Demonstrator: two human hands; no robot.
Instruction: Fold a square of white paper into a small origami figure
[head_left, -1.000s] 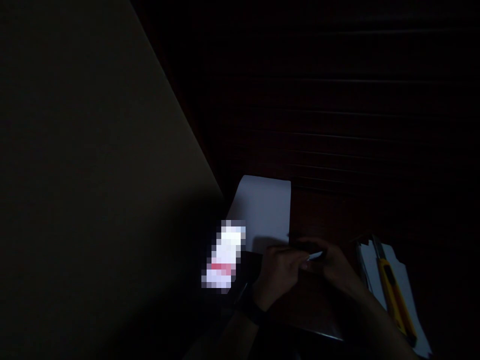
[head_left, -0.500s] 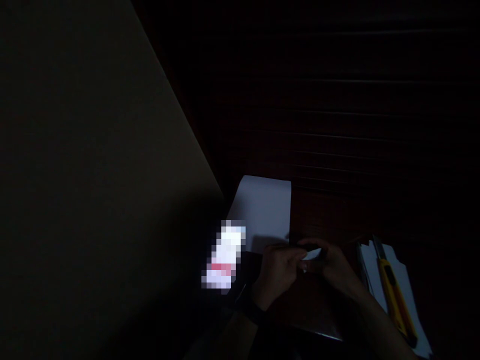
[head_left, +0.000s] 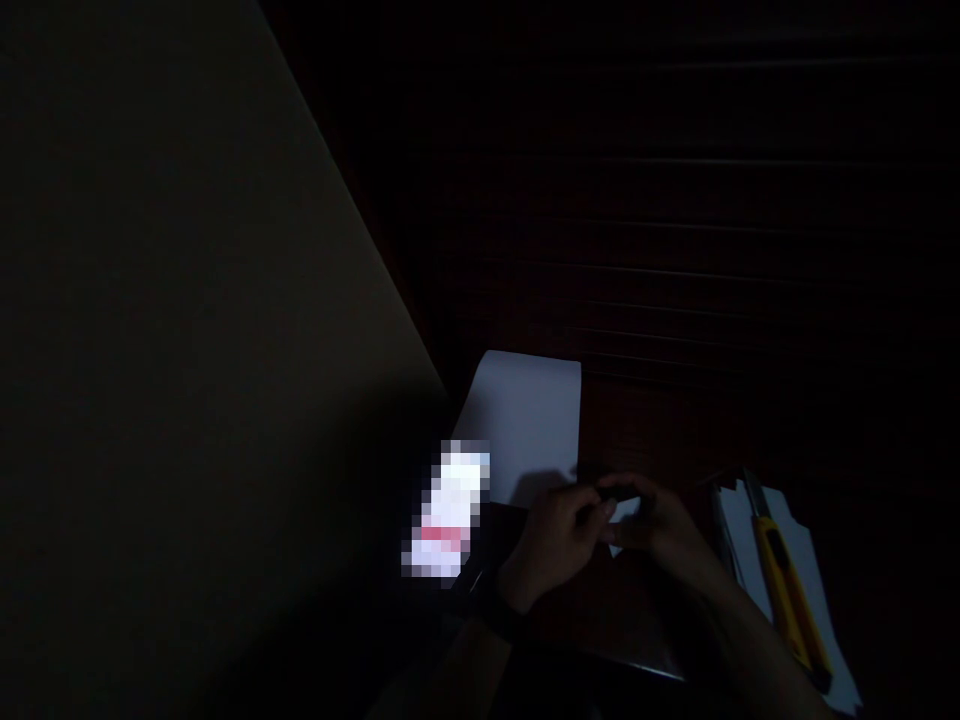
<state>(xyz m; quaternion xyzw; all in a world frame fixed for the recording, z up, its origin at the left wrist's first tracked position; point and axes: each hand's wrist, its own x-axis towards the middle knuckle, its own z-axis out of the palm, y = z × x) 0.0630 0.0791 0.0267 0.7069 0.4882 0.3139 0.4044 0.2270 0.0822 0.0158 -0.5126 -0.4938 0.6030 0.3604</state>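
A small piece of white paper (head_left: 625,512) is pinched between my two hands above the dark table. My left hand (head_left: 562,530) has its thumb and fingers closed at the paper's left side. From the right, my right hand (head_left: 660,520) grips the same piece with bent fingers. Dim light hides most of the fingertips and part of the paper. Just beyond my left hand lies a larger white sheet (head_left: 529,420), its far end curving upward. A dark band (head_left: 508,615) circles my left wrist.
Left of my hands glows a phone (head_left: 450,510) with a blurred screen. To the right, a yellow utility knife (head_left: 787,590) rests on a stack of white papers (head_left: 814,560). The table's front edge (head_left: 645,668) is near me; a pale wall (head_left: 225,300) rises at left.
The small paper has turned between my fingers and now shows a broader face, with a corner pointing down. Both hands stay in nearly the same place.
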